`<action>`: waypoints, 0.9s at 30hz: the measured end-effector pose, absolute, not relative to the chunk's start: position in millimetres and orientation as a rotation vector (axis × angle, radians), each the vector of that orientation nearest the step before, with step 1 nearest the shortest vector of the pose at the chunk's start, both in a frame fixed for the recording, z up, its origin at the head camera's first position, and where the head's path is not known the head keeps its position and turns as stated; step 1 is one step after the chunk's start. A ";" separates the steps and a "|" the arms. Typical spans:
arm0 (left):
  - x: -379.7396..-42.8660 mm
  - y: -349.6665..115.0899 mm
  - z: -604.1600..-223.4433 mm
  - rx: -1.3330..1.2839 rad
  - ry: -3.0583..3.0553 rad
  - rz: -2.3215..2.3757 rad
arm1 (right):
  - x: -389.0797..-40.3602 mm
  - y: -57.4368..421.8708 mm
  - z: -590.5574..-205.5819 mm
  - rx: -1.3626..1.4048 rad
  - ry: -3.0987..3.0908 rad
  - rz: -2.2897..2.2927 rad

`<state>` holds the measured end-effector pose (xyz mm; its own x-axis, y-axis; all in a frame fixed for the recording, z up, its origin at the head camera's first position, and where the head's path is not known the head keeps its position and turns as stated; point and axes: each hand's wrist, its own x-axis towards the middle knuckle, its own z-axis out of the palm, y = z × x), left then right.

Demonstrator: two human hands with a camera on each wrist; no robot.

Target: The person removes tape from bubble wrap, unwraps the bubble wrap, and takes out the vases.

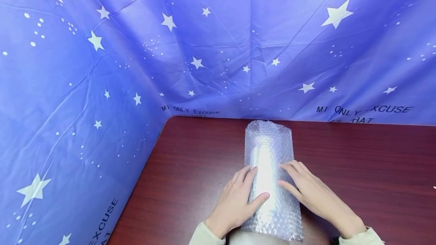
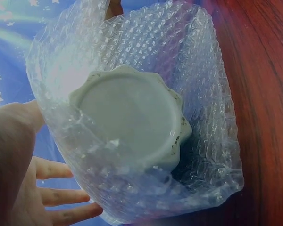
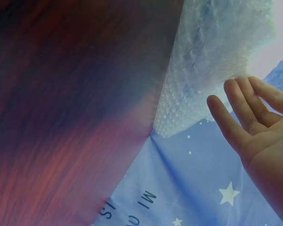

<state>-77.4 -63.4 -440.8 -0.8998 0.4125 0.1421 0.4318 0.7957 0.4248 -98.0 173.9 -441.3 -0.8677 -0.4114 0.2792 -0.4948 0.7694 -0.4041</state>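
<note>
A sleeve of clear bubble wrap (image 1: 286, 207) lies lengthwise on the dark red wooden table. Inside it is a pale, glossy ceramic-looking piece (image 2: 127, 117) with a scalloped round base, which faces the left wrist camera at the wrap's open end; its upper part shows only as a bright shape through the plastic. My left hand (image 1: 235, 199) rests on the wrap's left side, fingers extended and thumb lying across the top. From the right, my right hand (image 1: 311, 192) touches the wrap with its fingertips, the fingers nearly straight.
The wooden table (image 1: 190, 162) reaches back to a blue curtain (image 1: 231, 48) with white stars and black lettering, which also hangs along the left side. Behind the hands, the wrap's far end lies close to the curtain.
</note>
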 end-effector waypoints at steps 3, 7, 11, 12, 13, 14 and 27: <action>-77.5 -64.0 -440.9 -0.690 -2.929 -0.708 | -98.3 173.4 -440.7 0.728 -2.777 0.728; -78.0 -63.7 -440.7 -0.694 -2.923 -0.725 | -98.5 173.4 -439.3 0.728 -2.766 0.745; -77.2 -63.6 -441.2 -0.687 -2.937 -0.744 | -98.6 172.8 -440.5 0.735 -2.764 0.768; -77.0 -63.6 -441.7 -0.686 -2.940 -0.745 | -98.7 172.4 -440.9 0.737 -2.765 0.778; -76.9 -63.9 -442.0 -0.683 -2.943 -0.748 | -98.9 172.0 -441.2 0.739 -2.762 0.788; -76.8 -64.2 -442.5 -0.681 -2.945 -0.746 | -99.0 171.4 -441.4 0.739 -2.761 0.802; -79.9 -65.3 -442.2 -0.696 -2.934 -0.765 | -100.1 165.7 -440.7 0.727 -2.737 0.856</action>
<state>-79.9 -65.3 -442.2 -0.8995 0.4142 0.1392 0.4294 0.7791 0.4567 -100.1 165.7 -440.7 -0.8635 -0.3978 0.3100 -0.5035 0.7144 -0.4858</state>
